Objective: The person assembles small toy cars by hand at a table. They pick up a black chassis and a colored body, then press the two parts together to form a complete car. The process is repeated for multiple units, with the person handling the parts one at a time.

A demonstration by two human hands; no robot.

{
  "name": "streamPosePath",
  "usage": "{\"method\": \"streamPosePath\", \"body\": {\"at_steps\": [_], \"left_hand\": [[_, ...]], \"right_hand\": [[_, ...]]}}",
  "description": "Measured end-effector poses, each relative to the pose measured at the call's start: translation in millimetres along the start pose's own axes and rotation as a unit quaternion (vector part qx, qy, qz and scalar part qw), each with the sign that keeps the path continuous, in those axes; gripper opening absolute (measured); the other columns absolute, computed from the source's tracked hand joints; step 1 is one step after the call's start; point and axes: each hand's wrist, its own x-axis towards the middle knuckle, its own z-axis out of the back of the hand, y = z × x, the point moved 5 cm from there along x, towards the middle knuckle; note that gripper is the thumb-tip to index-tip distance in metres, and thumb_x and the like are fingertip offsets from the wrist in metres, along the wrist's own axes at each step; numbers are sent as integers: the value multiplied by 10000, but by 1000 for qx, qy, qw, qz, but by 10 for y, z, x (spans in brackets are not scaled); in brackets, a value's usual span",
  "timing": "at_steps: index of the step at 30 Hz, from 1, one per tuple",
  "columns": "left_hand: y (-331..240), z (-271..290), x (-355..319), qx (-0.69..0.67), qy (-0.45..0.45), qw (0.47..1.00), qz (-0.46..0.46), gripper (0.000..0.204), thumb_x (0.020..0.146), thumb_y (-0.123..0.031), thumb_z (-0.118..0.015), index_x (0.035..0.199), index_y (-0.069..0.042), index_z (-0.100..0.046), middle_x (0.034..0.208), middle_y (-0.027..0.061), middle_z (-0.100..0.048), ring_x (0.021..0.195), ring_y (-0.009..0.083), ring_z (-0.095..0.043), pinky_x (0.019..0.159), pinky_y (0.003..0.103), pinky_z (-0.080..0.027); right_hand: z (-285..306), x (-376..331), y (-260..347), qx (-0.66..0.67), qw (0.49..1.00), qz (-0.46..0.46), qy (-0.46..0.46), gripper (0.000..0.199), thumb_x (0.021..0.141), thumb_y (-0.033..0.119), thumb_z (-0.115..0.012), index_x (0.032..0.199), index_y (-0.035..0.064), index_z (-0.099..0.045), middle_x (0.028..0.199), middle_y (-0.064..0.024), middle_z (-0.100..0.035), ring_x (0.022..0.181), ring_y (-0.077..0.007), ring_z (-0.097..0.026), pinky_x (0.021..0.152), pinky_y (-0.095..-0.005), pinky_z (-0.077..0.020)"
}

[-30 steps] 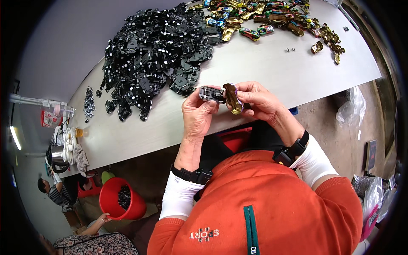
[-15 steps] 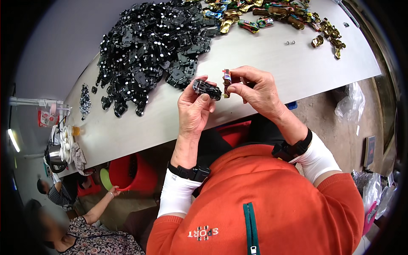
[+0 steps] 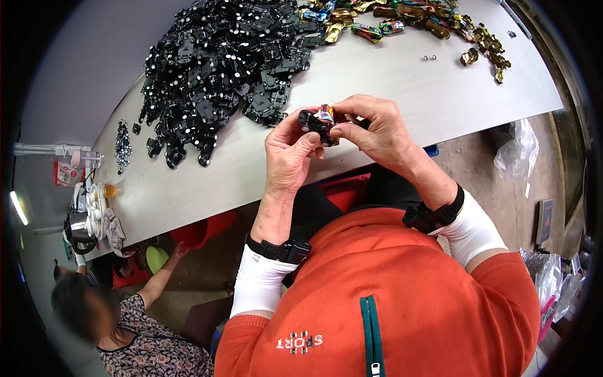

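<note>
My left hand (image 3: 286, 157) is closed on a black toy car chassis (image 3: 309, 121), tilted between thumb and fingers. A colourful toy car body shell (image 3: 326, 113) is pinched in my right hand (image 3: 380, 132). Shell and chassis meet in front of me, above the near edge of the table (image 3: 370, 81). My fingers partly cover both parts, so I cannot tell whether they are joined. Beyond my left hand rises a large heap of black chassis (image 3: 207, 75) with wheels. Gold and coloured car shells (image 3: 367, 32) lie at the far side.
A single wheel axle (image 3: 429, 58) lies at the right; a small pile of axles (image 3: 122, 147) is at the left. Cups (image 3: 94, 210) and a kettle (image 3: 80, 227) crowd the left end. Below, another person's hand (image 3: 181, 249) touches a red bucket (image 3: 196, 234).
My two hands have come together, bringing the shell against the chassis, which has been tilted. At the lower left, the other person has leaned in and the red bucket has moved partly under the table.
</note>
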Motion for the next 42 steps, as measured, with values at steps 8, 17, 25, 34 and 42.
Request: {"method": "streamPosePath", "body": {"at_steps": [8,17,25,34,42], "left_hand": [[-29,-84,3,55,27,998,-32,423,780,-115,-719,1154,7,-565,963,81,-626,718,155,-614,553,265,-518],[-25,-142,2,50,28,998,-14,407,784,-130,-713,1134,23,-572,955,69,-612,734,157,-617,541,241,-506],[45,-145,-18,50,43,998,-11,404,783,-126,-711,1124,36,-569,969,77,-598,726,171,-623,531,238,-505],[-14,-176,-28,50,37,998,15,345,779,-97,-711,1071,43,-592,889,69,-598,689,164,-635,494,221,-505],[2,-89,-32,7,40,997,68,258,791,-101,-708,985,8,-579,827,86,-612,512,106,-576,325,151,-387]], "right_hand": [[-4,0,125,-68,997,1,28,230,711,15,-696,939,0,-669,729,-113,-612,659,-218,-619,596,-301,-495],[2,-26,243,-164,977,136,12,353,697,65,-709,1040,58,-625,741,-122,-595,673,-288,-592,600,-360,-483],[-5,-78,249,-172,978,112,34,320,738,70,-668,1055,56,-626,729,-129,-584,642,-296,-595,573,-369,-478],[-15,-81,251,-132,986,68,68,379,745,40,-674,1102,-4,-556,721,-135,-610,640,-258,-622,569,-338,-492],[-74,-36,-29,137,975,-144,102,246,753,11,-708,855,-39,-489,732,-86,-618,646,-124,-613,567,-255,-498]]}}
